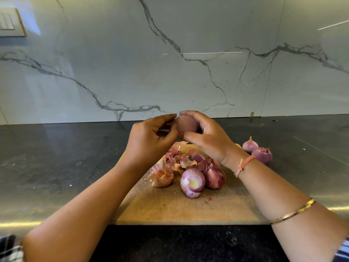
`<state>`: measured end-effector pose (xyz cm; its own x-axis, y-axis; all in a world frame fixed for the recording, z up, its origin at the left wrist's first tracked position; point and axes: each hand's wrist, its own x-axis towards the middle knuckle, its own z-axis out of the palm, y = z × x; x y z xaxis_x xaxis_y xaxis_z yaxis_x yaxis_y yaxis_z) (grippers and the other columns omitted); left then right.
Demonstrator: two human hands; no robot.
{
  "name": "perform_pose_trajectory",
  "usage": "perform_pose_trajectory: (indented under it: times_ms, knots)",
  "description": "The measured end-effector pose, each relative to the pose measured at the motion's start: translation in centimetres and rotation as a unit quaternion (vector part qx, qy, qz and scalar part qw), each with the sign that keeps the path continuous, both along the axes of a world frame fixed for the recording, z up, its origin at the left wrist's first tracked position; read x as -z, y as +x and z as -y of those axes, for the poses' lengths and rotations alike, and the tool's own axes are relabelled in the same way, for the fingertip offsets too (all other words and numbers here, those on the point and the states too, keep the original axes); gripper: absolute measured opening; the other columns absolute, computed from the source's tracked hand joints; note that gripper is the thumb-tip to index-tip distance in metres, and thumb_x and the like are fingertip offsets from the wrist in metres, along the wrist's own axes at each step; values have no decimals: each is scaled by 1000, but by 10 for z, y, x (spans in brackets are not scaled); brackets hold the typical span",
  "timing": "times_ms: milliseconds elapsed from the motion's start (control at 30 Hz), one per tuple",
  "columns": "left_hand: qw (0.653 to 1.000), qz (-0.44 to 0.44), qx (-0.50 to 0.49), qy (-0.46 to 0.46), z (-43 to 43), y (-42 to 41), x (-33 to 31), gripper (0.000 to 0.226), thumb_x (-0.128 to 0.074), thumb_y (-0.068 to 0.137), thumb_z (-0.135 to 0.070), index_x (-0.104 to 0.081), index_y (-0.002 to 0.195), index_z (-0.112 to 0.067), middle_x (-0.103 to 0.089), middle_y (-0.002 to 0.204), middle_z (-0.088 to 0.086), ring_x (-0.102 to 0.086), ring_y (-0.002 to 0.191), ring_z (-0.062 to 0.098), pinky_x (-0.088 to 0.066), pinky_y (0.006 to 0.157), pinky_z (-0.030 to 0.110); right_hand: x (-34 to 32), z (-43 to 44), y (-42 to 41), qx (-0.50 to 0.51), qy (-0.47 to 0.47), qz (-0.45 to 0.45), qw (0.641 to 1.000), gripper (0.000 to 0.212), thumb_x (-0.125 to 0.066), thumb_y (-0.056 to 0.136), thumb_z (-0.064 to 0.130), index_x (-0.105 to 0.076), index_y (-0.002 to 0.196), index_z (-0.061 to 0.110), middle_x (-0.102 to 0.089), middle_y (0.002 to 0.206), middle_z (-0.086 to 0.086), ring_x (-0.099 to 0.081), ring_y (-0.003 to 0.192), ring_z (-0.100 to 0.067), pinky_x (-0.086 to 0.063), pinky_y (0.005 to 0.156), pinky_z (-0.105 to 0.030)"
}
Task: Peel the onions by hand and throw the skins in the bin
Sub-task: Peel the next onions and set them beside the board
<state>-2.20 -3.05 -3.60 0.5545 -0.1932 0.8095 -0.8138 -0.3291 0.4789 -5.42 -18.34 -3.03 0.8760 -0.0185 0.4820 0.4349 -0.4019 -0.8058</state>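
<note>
My right hand (209, 137) grips a purple onion (186, 124) raised above the far end of the wooden cutting board (188, 208). My left hand (151, 137) is at the onion's left side, its fingertips pinching at the skin there. Below the hands a heap of dry onion skins (177, 157) lies on the board. In front of the heap sit an onion with a cut end showing (192, 182), a darker onion (215, 177) to its right, and a papery one (163, 175) to its left.
Two peeled onions (250, 145) (262, 155) rest on the dark stone counter (56, 163) to the right of the board. A marble-patterned wall (170, 63) stands behind the counter, with a switch plate (11, 21) at the upper left. No bin is in view.
</note>
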Motion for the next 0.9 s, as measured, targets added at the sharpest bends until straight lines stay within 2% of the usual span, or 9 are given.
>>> perform_pose_trajectory:
  times_ms: [167,367,533,633,700,833,900]
  knots:
    - [1000,10,18,6,0,-3,-1,31,-67,81,-27,-71,108,-13,-69,94,-12,-67,86,-3,-55,81,18,1,0,1,-4,3,1,1000,48,-63,65,25,-60,113,23,-67,108,3,-63,102,-11,-51,95,-31]
    - [999,-6,31,-13,2,-2,0,23,-73,81,-11,-72,104,-9,-66,90,-18,-65,84,-7,-53,80,14,2,1,1,6,-14,5,1000,46,-68,70,23,-60,115,24,-67,108,7,-63,102,-8,-50,95,-27]
    - [999,-12,40,-24,2,0,1,22,-72,81,-9,-72,103,-10,-65,89,-20,-65,82,-11,-53,79,12,2,2,0,1,-10,2,1000,39,-71,81,7,-60,114,23,-67,109,5,-63,103,-10,-49,98,-31]
    - [999,-3,37,-31,1,1,1,23,-72,81,-8,-71,102,-14,-66,88,-17,-67,82,-5,-55,78,16,1,1,0,-8,-5,-5,1000,42,-75,74,16,-60,113,24,-67,105,7,-63,100,-8,-51,94,-26]
    - [999,-1,42,-33,0,0,0,25,-72,81,-8,-68,104,-17,-67,88,-16,-67,82,-4,-55,78,17,1,0,1,-8,6,-5,1000,46,-70,64,25,-61,109,26,-67,103,8,-64,99,-8,-51,92,-25]
    - [998,-23,61,-25,1,-2,0,26,-73,81,-12,-68,106,-18,-67,90,-16,-68,83,-4,-55,78,17,2,2,5,-4,12,1,1000,45,-64,63,26,-61,108,29,-68,105,7,-64,101,-11,-51,94,-30]
    - [998,-24,58,-24,1,-2,0,25,-73,81,-12,-70,105,-13,-67,90,-16,-67,83,-4,-55,79,17,3,1,4,-1,5,3,1000,46,-65,64,26,-61,110,28,-68,105,8,-64,101,-9,-51,93,-27]
